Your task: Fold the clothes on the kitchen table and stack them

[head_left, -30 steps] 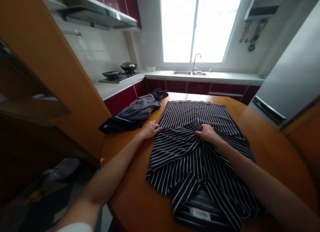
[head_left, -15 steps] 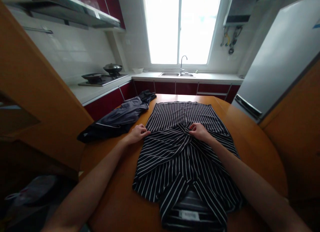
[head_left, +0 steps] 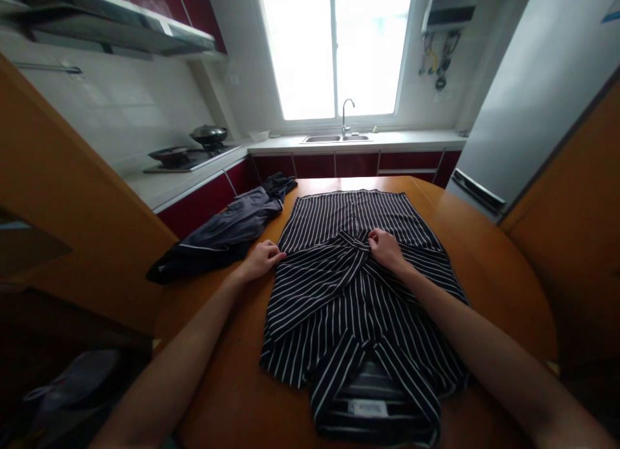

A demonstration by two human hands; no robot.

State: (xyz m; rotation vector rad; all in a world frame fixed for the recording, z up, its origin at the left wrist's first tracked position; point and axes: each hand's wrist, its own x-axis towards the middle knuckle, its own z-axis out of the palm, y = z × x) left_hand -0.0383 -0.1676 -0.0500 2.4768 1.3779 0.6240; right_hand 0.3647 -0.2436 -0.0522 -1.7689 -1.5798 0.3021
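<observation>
A black shirt with white stripes lies spread on the wooden table, its collar and white label toward me. Both sleeves are folded inward across the body, and the cuffs meet near the middle. At the shirt's left side edge, my left hand is closed, with thumb and finger pinching the fabric. My right hand is closed on the sleeve end near the centre, its fingertips at the cuff. My right forearm covers part of the shirt's right side.
Dark blue and grey clothing lies along the table's left edge. Beyond are a counter with a sink, a stove with pans, and a window. A fridge stands at the right. A plastic bag is low on the left.
The view has swung slightly to the right. My right hand has shifted a little right over the shirt at the cuffs. My left hand stays at the shirt's left edge.
</observation>
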